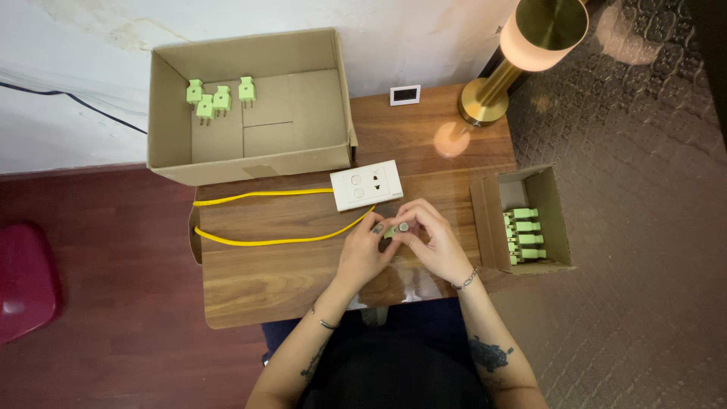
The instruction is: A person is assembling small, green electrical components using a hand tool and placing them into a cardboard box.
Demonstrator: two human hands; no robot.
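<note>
Both hands, left hand [363, 250] and right hand [433, 244], pinch one green plug [395, 229] just below the white socket [366, 184]; next needs prongs lined to its holes.

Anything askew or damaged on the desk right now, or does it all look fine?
Nothing looks damaged or spilled. Both hands, left hand and right hand, hold a green plug over the desk. The small box overhangs the desk's right edge; the large box overhangs the back-left corner.
</note>
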